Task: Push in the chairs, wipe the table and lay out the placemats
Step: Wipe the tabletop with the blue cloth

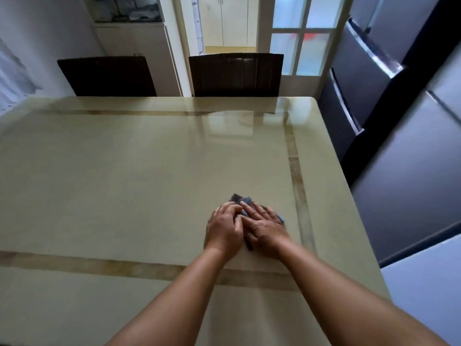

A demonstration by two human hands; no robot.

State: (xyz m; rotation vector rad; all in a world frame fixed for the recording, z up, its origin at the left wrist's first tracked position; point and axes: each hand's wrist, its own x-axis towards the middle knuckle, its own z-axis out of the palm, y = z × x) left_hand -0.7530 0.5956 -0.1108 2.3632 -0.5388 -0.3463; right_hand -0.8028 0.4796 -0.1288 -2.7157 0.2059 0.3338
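Observation:
A glossy beige table (124, 183) with a tan border stripe fills the head view. A small dark blue cloth (240, 199) lies on it right of centre, mostly hidden under my hands. My left hand (224, 229) and my right hand (264, 227) press down on the cloth side by side, fingers overlapping. Two dark brown chairs stand against the table's far edge, one at the left (107, 76) and one nearer the middle (237, 74). No placemats are in view.
A tall grey refrigerator (399, 121) stands close along the table's right edge. Behind the chairs are a white cabinet (139, 46), a doorway and a glass-paned door (301, 36). A wall runs along the left.

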